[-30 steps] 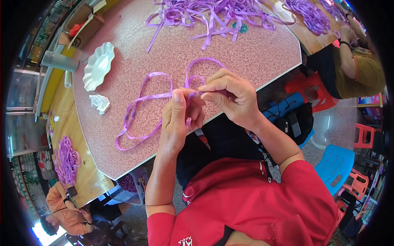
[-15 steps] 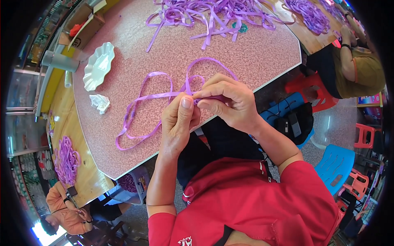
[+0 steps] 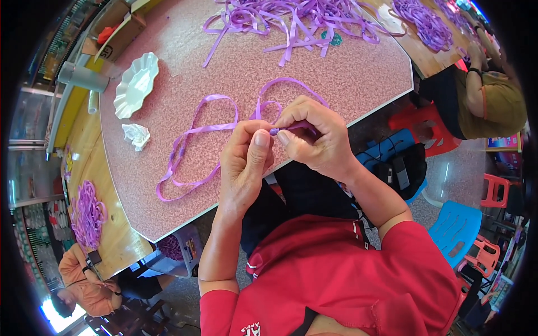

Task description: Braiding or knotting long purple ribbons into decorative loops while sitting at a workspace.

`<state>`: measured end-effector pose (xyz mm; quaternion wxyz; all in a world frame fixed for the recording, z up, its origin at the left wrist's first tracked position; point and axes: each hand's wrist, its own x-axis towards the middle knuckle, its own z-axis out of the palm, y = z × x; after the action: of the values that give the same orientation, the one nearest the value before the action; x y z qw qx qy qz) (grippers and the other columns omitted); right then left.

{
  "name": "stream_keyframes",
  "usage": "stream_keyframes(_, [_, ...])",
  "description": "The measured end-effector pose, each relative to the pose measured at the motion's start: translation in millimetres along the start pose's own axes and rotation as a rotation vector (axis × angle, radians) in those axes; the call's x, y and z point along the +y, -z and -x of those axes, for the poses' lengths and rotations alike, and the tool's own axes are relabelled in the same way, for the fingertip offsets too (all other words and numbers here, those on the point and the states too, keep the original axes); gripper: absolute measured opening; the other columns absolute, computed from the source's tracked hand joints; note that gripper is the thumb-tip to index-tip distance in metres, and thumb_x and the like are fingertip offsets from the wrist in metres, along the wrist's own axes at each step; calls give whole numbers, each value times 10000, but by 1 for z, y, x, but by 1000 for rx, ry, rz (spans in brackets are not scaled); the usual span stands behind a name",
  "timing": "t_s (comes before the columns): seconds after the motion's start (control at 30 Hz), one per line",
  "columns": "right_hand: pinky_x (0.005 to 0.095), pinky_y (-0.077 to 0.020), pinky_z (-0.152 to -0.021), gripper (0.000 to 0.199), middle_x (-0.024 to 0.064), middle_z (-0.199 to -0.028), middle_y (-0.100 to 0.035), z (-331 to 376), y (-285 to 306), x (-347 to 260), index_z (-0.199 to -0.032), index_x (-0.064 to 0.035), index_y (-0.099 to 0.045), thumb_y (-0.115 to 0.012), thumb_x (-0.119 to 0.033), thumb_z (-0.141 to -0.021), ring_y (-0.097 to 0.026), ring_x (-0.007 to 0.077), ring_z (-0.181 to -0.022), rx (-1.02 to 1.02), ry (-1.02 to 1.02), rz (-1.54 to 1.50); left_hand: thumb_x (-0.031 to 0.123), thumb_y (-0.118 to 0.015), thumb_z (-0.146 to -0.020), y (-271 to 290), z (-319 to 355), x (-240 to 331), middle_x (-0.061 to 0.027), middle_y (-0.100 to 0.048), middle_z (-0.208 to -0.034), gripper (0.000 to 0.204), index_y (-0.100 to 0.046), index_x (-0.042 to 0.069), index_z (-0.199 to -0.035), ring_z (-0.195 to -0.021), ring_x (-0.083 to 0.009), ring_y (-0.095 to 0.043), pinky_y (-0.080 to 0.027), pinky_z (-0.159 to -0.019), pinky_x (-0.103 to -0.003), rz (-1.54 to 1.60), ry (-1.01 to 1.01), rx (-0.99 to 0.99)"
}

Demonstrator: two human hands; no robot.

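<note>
Both my hands meet over the near edge of the pink speckled table, pinching a purple ribbon. A small dark purple knot shows between my fingertips. My left hand grips the ribbon between thumb and bent fingers. My right hand pinches it at the knot with thumb and forefinger, and a strand passes under that palm. Loops of the ribbon lie on the table to the left of my hands, and another loop arches up beyond them.
A heap of purple ribbons lies at the far side. On the left are a white scalloped dish, crumpled tissue and another ribbon bundle. One person sits lower left, another far right. Red and blue stools stand right.
My fingertips have drawn slightly apart, and the dark knot between them now shows. My right hand's fingers have curled in more. The view has shifted slightly.
</note>
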<state>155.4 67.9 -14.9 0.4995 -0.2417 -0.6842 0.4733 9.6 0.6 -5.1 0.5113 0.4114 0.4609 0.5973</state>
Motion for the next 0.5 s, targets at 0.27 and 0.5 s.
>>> stream_keyframes(0.27, [238, -463, -707, 153, 67, -934, -630, 0, 1, 4, -988, 18, -677, -684, 56, -840, -586, 114, -838, -31, -25, -101, 159, -604, -973, 13, -3, -4, 62, -461, -682, 134, -588, 30, -1007, -562, -23, -340, -232, -509, -193, 145, 27, 32])
stream_keyframes(0.5, [182, -363, -495, 156, 48, -960, -630, 3, -2, 4, -1029, 3, -690, -678, 19, -874, -519, 38, -663, -38, -110, -241, 135, -628, -955, 13, 0, -3, 54, -488, -704, 135, -602, 17, -1016, -568, -21, -342, -237, -505, -198, 144, -17, 44])
